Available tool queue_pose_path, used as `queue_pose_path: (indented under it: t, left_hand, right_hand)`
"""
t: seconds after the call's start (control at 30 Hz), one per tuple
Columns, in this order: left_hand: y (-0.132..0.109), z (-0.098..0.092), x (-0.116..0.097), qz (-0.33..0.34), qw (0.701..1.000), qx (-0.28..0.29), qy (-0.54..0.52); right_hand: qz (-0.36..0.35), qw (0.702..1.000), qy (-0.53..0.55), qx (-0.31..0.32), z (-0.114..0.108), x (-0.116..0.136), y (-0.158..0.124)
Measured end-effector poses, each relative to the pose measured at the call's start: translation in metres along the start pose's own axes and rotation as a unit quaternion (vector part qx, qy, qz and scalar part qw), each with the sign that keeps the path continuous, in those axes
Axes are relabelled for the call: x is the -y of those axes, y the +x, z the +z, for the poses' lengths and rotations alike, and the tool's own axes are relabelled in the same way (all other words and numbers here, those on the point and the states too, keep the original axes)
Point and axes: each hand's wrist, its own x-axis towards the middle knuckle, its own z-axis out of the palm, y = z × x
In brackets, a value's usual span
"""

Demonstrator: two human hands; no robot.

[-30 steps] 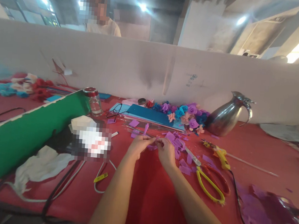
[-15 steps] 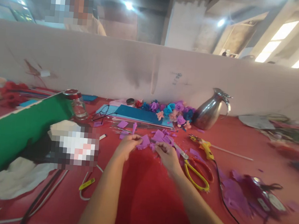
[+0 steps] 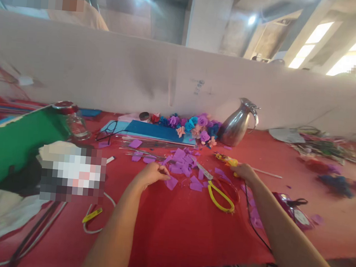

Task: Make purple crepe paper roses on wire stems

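My left hand [image 3: 153,175] pinches a small purple paper piece [image 3: 171,183] just over the red table. Beyond it lies a loose pile of purple paper pieces [image 3: 180,163]. My right hand [image 3: 244,172] is closed around the handle of a yellow hot glue gun [image 3: 232,162], which lies on the table with its nozzle toward the left. A glue stick [image 3: 268,173] pokes out behind it, and a black cord [image 3: 249,210] runs down under my right forearm. Between my hands rest scissors [image 3: 220,196] with yellow and red handles, blades pointing at the pile.
Paper flowers [image 3: 201,129] and blue sheets [image 3: 156,131] lie at the back beside a metal jug [image 3: 238,124]. Left are a glass jar [image 3: 77,124], a green panel [image 3: 17,148] and cables [image 3: 45,225]. A dark red device [image 3: 294,210] sits at right. A person [image 3: 76,14] is behind the partition.
My right hand has left the purple pieces and moved right onto the glue gun. My left hand now holds a purple piece low, near the pile. The view has shifted right.
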Motion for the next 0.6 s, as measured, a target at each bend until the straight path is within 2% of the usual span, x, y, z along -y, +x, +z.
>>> queue_pose_path:
  t: [0.07,0.13,0.2,0.3,0.43,0.6]
  left_hand:
    - [0.005,0.0,0.006,-0.01,1.0,-0.005,0.03]
    - [0.01,0.0,0.012,-0.022,0.998,-0.009,0.061]
    - [0.013,0.001,0.014,-0.023,0.996,-0.009,0.081]
    - [0.013,0.002,0.013,-0.004,0.995,-0.001,0.104]
    - [0.011,0.0,0.011,0.013,0.992,0.018,0.126]
    - [0.012,-0.001,0.013,0.007,0.991,0.039,0.128]
  right_hand:
    - [0.071,0.996,0.017,0.049,-0.001,0.006,-0.002]
    - [0.095,0.991,0.05,0.075,-0.004,0.013,-0.011]
    - [0.1,0.981,0.11,0.127,-0.005,0.024,-0.029]
    - [0.08,0.942,0.216,0.243,0.001,0.043,-0.066]
    - [0.007,0.947,0.166,0.276,0.026,0.062,-0.11]
    - [-0.051,0.947,0.056,0.313,0.051,0.06,-0.133]
